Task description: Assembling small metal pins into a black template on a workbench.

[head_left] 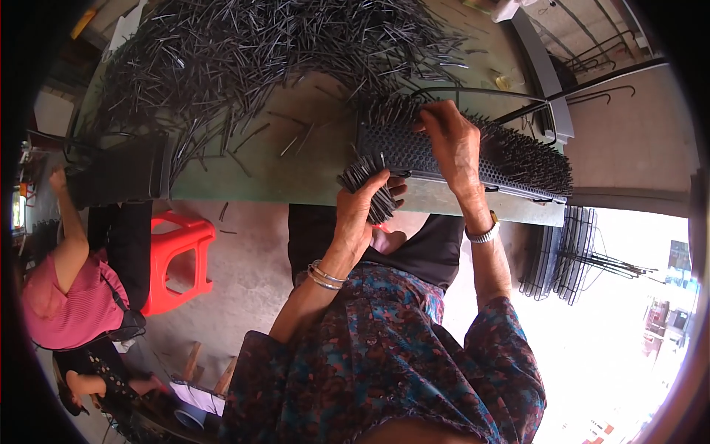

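Observation:
My left hand [353,214] is closed round a bundle of thin black sticks [361,173], just in front of the table's near edge. Beyond it lies a long black perforated tray [403,152] with rows of small holes. Many upright black sticks [529,155] fill its right part, and more stand along its far left side. Over the bare holes in between, my right hand [455,144] is pinched, fingertips pointing down to the left. Whatever lies between those fingertips is too small to make out.
A big heap of loose black sticks [259,52] covers the far part of the green-topped table [259,181]. Another black tray [122,170] stands at the left, near a person in a pink top [78,296]. A red stool [177,259] is below. Wire racks [566,255] stand right.

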### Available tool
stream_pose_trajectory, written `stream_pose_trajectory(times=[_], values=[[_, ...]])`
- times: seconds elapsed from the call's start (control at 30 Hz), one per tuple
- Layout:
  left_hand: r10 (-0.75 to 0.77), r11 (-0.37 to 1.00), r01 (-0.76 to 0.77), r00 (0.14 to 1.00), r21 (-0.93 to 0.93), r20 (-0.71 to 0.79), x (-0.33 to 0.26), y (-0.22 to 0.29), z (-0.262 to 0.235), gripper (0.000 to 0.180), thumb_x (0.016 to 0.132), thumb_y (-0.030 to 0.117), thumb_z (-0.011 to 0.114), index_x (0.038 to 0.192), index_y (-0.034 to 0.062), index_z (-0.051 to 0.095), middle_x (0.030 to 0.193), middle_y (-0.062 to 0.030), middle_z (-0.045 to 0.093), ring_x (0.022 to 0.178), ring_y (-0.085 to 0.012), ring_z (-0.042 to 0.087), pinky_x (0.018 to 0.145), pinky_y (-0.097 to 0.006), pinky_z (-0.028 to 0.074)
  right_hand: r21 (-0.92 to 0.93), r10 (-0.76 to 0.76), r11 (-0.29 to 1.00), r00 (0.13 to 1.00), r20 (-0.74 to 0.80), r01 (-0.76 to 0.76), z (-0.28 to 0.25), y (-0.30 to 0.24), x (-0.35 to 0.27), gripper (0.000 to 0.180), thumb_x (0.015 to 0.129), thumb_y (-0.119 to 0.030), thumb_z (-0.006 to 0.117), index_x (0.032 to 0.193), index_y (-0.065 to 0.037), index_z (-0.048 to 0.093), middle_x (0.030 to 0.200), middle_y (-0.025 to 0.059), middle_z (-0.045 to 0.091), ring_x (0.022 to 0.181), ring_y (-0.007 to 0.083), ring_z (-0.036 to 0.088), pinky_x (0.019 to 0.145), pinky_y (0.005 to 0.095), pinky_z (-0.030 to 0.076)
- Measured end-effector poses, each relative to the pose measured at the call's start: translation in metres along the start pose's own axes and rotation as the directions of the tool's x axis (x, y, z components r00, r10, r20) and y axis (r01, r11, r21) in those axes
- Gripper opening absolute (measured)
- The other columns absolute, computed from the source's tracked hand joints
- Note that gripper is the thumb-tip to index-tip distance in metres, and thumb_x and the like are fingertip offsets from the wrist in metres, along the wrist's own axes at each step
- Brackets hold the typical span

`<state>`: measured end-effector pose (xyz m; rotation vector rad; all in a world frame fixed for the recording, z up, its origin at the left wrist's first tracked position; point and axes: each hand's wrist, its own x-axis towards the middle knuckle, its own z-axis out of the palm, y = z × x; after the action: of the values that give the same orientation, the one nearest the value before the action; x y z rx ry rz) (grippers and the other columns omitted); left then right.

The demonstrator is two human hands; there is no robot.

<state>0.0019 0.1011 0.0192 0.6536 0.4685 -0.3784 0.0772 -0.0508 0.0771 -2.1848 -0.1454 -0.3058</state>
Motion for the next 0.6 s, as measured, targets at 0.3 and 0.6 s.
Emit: stream_pose_trajectory(times=[0.3, 0.6], values=[[0.004, 0.998, -0.001, 0.999, 0.069, -0.048, 0.0, -0.004, -0.002, 0.019, 0.083, 0.015, 0.074, 0.091, 0.0007, 0.065, 0.073, -0.0105, 0.068, 0.058, -0.0168, 0.065, 0.053, -0.029, 0.054, -0.088, -0.111, 0.99, 0.993, -0.037, 0.107, 0.008, 0.011, 0.009, 0.009, 0.089, -0.003, 0.061, 0.097, -0.002, 0.059, 0.078, 0.0145, 0.066, 0.071, 0.0263, 0.07, 0.06, 0.0332, 0.052], [0.041, 0.997, -0.039, 0.999, 0.066, -0.025, -0.004, 0.0, 0.004, 0.02, 0.084, 0.017, 0.073, 0.092, 0.0007, 0.065, 0.073, -0.0104, 0.068, 0.059, -0.016, 0.065, 0.053, -0.027, 0.053, -0.232, -0.245, 0.937, 0.965, 0.091, 0.259, 0.022, 0.023, 0.015, 0.013, 0.084, -0.011, 0.069, 0.097, -0.009, 0.067, 0.082, 0.0095, 0.062, 0.069, 0.0242, 0.063, 0.062, 0.033, 0.05]])
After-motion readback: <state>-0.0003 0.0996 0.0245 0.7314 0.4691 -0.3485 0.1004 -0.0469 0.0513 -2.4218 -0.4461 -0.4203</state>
